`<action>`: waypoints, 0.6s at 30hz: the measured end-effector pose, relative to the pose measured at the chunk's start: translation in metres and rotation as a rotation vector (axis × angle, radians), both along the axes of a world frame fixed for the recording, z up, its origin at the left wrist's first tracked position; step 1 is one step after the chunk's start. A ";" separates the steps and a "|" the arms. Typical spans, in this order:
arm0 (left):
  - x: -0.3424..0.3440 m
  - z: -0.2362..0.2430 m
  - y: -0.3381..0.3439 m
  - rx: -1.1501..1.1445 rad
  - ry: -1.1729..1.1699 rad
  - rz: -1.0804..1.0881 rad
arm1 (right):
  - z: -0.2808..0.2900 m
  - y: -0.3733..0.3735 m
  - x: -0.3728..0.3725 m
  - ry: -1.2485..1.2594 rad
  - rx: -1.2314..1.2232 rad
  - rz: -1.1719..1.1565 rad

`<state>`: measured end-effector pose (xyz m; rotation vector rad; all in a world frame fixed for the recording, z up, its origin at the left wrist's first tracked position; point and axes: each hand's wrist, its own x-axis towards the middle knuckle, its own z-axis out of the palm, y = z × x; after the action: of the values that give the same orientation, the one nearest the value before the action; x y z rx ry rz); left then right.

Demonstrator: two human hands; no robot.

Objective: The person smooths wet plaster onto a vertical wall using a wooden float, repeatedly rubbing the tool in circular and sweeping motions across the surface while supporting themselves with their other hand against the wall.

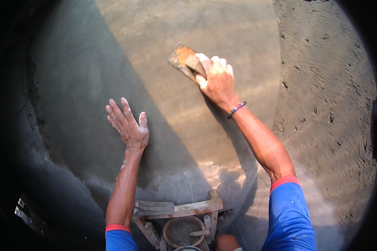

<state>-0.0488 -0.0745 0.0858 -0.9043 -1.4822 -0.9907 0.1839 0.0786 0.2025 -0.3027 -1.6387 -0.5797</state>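
Observation:
My right hand (pixel 218 80) is closed around the grip of a plastering float (pixel 181 57), a worn flat block with an orange patch, which lies against the smoothed grey plaster wall (pixel 167 100). Whitish plaster dust coats the fingers. To the left and lower, my left hand (pixel 132 129) is open with its fingers spread and nothing in it. It is at the shaded part of the wall; whether its palm touches the surface I cannot tell.
Rough, pitted plaster (pixel 326 79) borders the smooth area on the right. Below stands a wooden frame (pixel 197 208) with a grey block (pixel 154 207) on it. A round bucket (pixel 166 234) of grey mix, with a wooden handle (pixel 200 233) across its rim, sits beside my knee (pixel 227 242).

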 end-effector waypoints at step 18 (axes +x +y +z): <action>-0.015 0.042 0.015 -0.014 -0.007 0.118 | 0.166 0.030 0.017 0.223 -0.047 -0.090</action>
<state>-0.0636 -0.0595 0.1279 -0.8142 -1.5321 -0.8986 0.2008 0.1083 0.3686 -0.4615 -1.4307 -0.5549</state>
